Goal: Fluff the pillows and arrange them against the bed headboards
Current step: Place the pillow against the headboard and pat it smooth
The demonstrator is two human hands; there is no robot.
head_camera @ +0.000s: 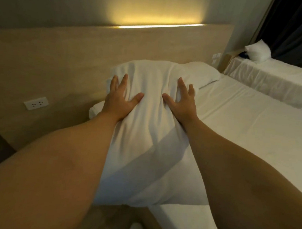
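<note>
A large white pillow [148,132] lies lengthwise at the near corner of the bed [253,133], its far end toward the wooden headboard [78,58]. My left hand [120,95] presses flat on its left side with fingers spread. My right hand [181,100] presses flat on its right side, fingers also spread. Neither hand grips the fabric. A second white pillow [204,73] lies flat behind it, against the headboard. A third white pillow [258,50] stands at the head of the far bed [276,75] on the right.
A lit strip [160,25] glows along the headboard top. A white double wall socket [36,103] sits low on the left panel. Dark curtains [298,26] hang at the far right. A narrow gap separates the two beds. Wooden floor shows below the pillow.
</note>
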